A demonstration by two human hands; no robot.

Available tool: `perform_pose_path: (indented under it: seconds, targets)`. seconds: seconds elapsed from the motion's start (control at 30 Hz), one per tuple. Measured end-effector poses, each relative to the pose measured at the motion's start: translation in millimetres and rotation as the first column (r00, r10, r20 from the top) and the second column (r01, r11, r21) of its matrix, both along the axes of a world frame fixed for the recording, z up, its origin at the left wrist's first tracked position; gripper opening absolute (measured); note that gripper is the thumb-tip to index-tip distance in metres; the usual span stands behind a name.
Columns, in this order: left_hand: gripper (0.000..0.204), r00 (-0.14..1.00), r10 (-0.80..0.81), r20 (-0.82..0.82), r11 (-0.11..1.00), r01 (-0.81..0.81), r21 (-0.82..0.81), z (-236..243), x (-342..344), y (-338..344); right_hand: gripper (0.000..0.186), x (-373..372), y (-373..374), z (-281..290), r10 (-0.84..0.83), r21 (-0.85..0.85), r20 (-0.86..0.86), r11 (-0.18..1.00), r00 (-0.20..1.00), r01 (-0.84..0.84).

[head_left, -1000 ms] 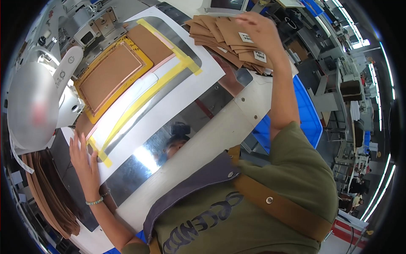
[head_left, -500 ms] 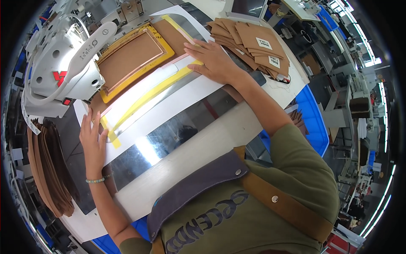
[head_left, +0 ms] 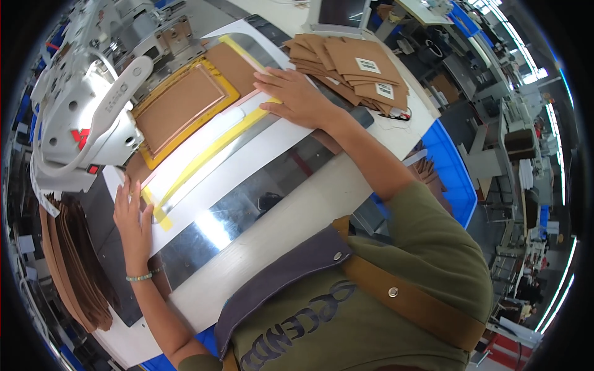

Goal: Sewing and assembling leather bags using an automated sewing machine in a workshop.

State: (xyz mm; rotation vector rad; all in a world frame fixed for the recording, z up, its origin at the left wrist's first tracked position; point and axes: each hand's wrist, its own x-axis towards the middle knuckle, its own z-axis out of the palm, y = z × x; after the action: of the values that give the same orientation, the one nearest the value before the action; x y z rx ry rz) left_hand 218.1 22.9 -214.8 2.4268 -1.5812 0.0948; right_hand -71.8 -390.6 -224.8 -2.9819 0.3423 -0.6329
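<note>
My left hand [head_left: 132,219] lies with fingers stretched out at the left end of a white sheet [head_left: 235,154] marked with strips of yellow tape [head_left: 216,141]. Its fingertips touch the edge of a brown panel [head_left: 238,59] by a short piece of tape. My right hand [head_left: 297,99] rests flat, fingers apart, across the right part of the same panel and the tape. Between and beyond the hands, a yellow rectangular frame [head_left: 228,86] sits on the panel. The white sewing machine head [head_left: 93,117] stands close to the frame's left side.
A pile of brown pieces with white labels [head_left: 371,74] lies at the far right. Brown strips [head_left: 71,260] hang over the left edge. A shiny metal plate [head_left: 247,204] covers the near table. A blue bin [head_left: 455,167] stands at the right, a monitor [head_left: 337,15] at the back.
The whole view has shifted, so the table and machine appear slightly lower and further left. Both hands keep about the same place on the panel and sheet.
</note>
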Motion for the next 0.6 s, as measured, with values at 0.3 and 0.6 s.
perform_pose_path:
  seconds: [0.3, 0.6]
  targets:
    - [0.057, 0.999, 0.0, 0.049, 1.0, 0.0, 0.015, -1, 1, -3, 0.029, -115, -99, 99, -0.486, 0.182, 0.161, 0.87, 0.859, 0.458]
    - [0.06, 0.998, 0.019, -0.064, 1.0, -0.019, 0.001, 16, 6, 9, 0.011, -140, -160, 69, -0.4, 0.484, -0.129, 0.773, 0.908, 0.409]
